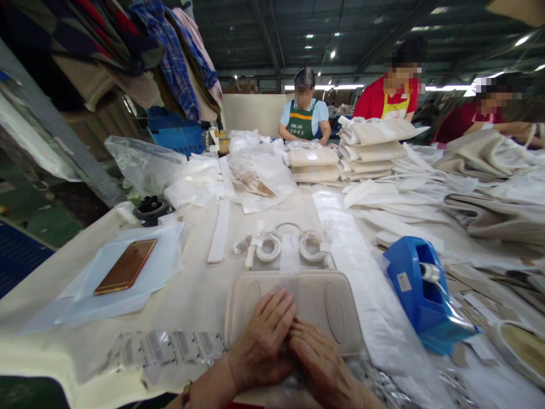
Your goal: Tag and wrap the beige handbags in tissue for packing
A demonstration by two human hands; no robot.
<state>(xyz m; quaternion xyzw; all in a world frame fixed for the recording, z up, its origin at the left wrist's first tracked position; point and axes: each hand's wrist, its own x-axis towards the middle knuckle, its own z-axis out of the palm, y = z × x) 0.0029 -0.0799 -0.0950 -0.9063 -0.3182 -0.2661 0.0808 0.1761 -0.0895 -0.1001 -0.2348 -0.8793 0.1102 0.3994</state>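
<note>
Beige bag (315,309), low centre of frame, flat on pale table (191,287). Looks light, soft, bit padded, so prob dents easy; smooth face might slide. I'd grab both short side edges. Left hand (264,336) flat on it, fingers together; right hand (317,357) also on top, fingers bit bent, meeting left's. No pinch visible, thumbs hard to see. Coiled cords (260,248) just above bag. Blue tape dispenser (415,292) lower right, phone (126,267) mid-left.

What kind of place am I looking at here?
Probably a factory workshop where bags are finished or packed: several stacks of beige pieces, a blue tape dispenser on the worktable, and a co-worker in a green apron.
</note>
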